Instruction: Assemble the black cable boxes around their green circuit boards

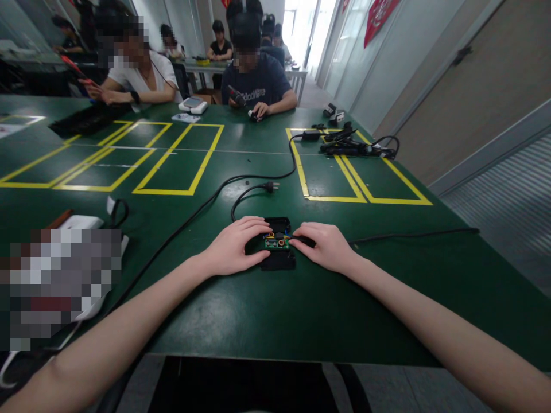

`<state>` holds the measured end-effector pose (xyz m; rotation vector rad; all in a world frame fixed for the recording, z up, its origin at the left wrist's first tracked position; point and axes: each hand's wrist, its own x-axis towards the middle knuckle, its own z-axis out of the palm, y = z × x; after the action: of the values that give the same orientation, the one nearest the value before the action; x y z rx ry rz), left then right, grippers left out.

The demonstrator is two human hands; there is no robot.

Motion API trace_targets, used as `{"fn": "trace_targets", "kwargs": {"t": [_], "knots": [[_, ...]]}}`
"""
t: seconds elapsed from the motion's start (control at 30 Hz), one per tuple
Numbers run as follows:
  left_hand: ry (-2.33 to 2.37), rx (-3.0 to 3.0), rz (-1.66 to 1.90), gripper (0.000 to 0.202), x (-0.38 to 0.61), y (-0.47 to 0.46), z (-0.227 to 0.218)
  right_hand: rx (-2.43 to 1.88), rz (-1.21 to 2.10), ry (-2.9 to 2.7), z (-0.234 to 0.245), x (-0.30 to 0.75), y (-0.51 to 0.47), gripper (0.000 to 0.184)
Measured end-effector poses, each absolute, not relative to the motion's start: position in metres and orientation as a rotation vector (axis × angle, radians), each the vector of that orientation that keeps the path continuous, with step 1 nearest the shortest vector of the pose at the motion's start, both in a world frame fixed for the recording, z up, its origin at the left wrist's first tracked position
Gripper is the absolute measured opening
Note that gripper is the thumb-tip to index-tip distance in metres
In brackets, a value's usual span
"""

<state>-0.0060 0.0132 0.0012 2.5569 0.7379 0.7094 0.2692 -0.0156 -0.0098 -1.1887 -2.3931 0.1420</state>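
A small green circuit board [278,243] with copper-wound coils lies between two black plastic case halves, the upper half [278,222] beyond it and the lower half [278,261] nearer me. My left hand [235,245] curves around the board's left end, thumb on the near side and fingers on the far side. On the right, my right hand [326,245] pinches the black cable [303,241] close to where it meets the board. That cable runs off to the right from beneath my hand. My palm and fingers partly hide the board's left end.
A black cord [206,202] crosses the green table [275,321]; a plug [271,186] lies beyond the board. Black adapters and cables [357,143] are heaped at the back right, near yellow tape outlines. A blurred-out object [64,281] sits at left. Co-workers [256,80] sit opposite.
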Motion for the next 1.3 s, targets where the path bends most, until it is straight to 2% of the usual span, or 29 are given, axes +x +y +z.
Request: {"fn": "trace_targets", "kwargs": {"t": [0.23,0.37,0.57,0.77,1.03,1.3], "knots": [[0.858,2.511,0.77,0.02,-0.012,0.019,0.005,-1.188,0.149,-2.392,-0.009,0.27,-0.016,0.022],[0.885,2.543,0.662,0.014,-0.017,0.026,0.005,-1.188,0.167,-2.393,-0.01,0.27,-0.016,0.025],[0.981,2.542,0.434,0.027,-0.022,0.033,0.012,-1.278,0.207,-2.411,-0.005,0.278,-0.012,0.029],[1.059,2.485,0.336,0.047,-0.023,0.036,0.019,-1.384,0.156,-2.533,0.001,0.291,-0.009,0.053],[1.184,2.329,0.331,0.05,-0.018,0.031,0.018,-1.429,0.238,-2.483,-0.004,0.289,-0.008,0.049],[1.109,2.097,0.336,0.049,-0.018,0.03,0.023,-1.354,0.38,-2.413,-0.001,0.29,-0.01,0.05]]}}
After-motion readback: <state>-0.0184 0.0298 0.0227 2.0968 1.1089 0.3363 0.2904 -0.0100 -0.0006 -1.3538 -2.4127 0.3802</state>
